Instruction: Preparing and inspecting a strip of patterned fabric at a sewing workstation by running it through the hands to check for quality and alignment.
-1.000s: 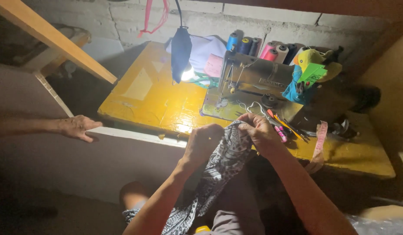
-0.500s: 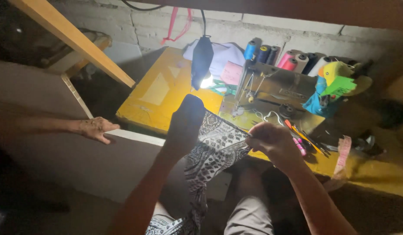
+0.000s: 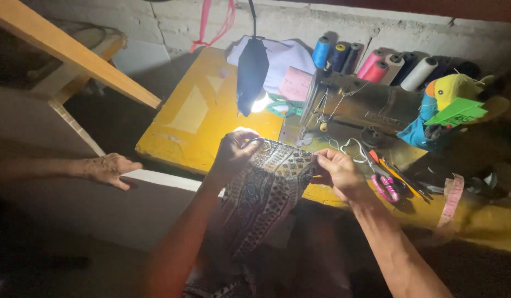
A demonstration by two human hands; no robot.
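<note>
Patterned black-and-white fabric (image 3: 266,187) at frame center, top edge stretched between both hands over the front edge of the yellow surface (image 3: 200,121), rest hanging down toward the lap. Left hand (image 3: 236,154) closed, pinching the fabric's upper left corner; right hand (image 3: 338,174) closed, pinching the upper right edge. Held taut right under the lamp (image 3: 252,74), probably so the edge shows in the light. Sewing machine (image 3: 366,105) just behind the fabric, upper center-right. Thread spools (image 3: 377,66) lined along the wall behind the machine, about eight, some half hidden. One pair of pink-handled scissors (image 3: 385,185) just right of the right hand. One measuring tape (image 3: 451,198) draped at right edge. One other person's hand (image 3: 109,168) at left, open, resting on a white ledge.
</note>
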